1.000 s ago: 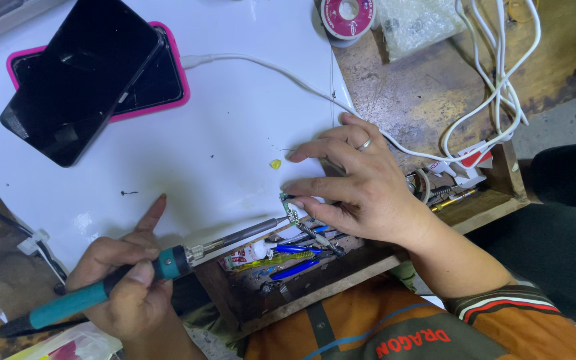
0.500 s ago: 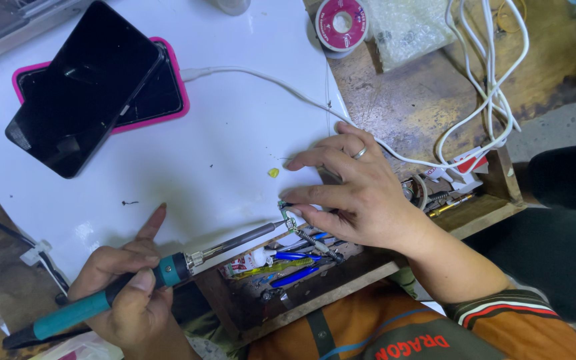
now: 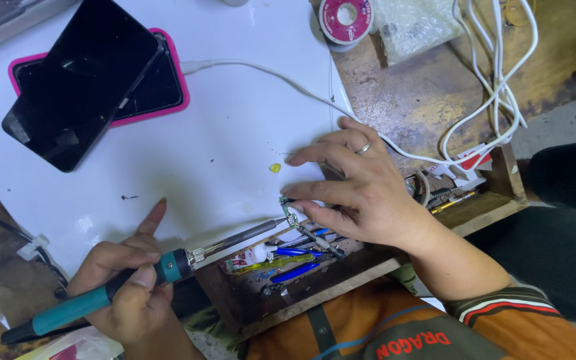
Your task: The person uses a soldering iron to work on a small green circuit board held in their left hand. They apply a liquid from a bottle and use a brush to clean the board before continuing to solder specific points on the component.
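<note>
Right hand (image 3: 361, 190) covers small part (image 3: 291, 208) (barely visible)

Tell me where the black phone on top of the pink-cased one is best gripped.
Grip the black phone across its two long edges near the middle, coming from above. It lies flat and slanted on the pink-cased phone, overhanging it toward the lower left, so fingers could probably slip under that free end.
</note>
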